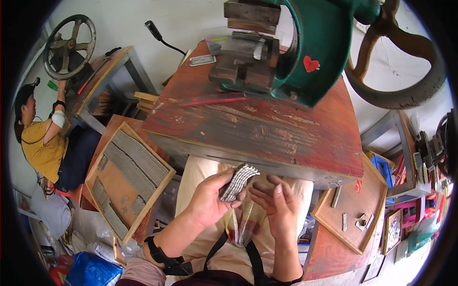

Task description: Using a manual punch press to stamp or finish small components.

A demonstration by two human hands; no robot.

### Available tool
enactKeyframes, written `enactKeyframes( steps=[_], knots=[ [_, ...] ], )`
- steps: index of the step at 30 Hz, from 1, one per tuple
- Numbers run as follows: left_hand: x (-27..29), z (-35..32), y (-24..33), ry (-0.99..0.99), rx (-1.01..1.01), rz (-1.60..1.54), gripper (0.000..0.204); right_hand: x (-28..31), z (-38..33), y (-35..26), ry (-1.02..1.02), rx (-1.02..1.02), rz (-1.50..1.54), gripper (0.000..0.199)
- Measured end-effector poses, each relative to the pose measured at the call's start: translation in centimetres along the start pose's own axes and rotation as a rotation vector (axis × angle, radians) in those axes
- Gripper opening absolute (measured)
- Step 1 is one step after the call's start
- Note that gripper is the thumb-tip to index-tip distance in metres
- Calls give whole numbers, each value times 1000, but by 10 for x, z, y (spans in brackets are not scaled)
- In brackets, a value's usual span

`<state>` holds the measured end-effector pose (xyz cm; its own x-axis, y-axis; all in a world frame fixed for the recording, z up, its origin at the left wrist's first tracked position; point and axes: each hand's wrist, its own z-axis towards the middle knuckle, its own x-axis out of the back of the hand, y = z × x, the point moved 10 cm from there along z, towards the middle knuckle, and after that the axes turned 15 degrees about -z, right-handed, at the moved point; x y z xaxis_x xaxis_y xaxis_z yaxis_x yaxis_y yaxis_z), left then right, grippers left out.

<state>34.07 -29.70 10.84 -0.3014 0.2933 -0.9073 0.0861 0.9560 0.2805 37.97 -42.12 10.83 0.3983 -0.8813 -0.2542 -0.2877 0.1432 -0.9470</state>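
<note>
The left hand (pixel 207 200) held a curved stack of small grey metal pieces (pixel 237 181), its fingers (pixel 224 177) curled round the lower end of the stack with the thumb pressed against its side, so the upper end fanned out above the fingertips. The right hand (pixel 279 205) lay just beside it, palm up, fingers (pixel 260 189) loosely spread and holding nothing, their tips near the stack but not clearly touching it. Below both sets of fingers a clear plastic bag (pixel 243 224) rested on the person's lap. Beyond the fingertips stood the worn red desk (pixel 267 128), carrying a green press (pixel 305 52). Left of the left fingers a wooden tray (pixel 128 178) held rows of similar grey pieces; right of the right fingers a second wooden tray (pixel 355 209) held a few loose ones. Farther left, another person (pixel 40 138) in a yellow top sat by a handwheel (pixel 69 46).
</note>
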Motion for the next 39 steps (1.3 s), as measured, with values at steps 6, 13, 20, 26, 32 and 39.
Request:
enactKeyframes(
  steps=[6,13,20,26,32,39],
  knots=[
    [2,-1,-4,29,59,-91,32,23,-21,61,151,222,-1072,43],
    [5,2,-6,42,27,-28,32,15,-21,93,50,185,-1277,52],
    [49,26,-24,207,117,168,26,50,-6,116,42,-64,-1243,38],
    [161,19,-76,193,350,1198,33,40,-8,110,93,-104,-1121,37],
    [78,8,-17,-60,81,1106,32,55,-20,92,86,37,-1031,38],
    [110,-79,144,456,-137,1308,37,53,0,134,-25,-139,-863,40]
  ],
)
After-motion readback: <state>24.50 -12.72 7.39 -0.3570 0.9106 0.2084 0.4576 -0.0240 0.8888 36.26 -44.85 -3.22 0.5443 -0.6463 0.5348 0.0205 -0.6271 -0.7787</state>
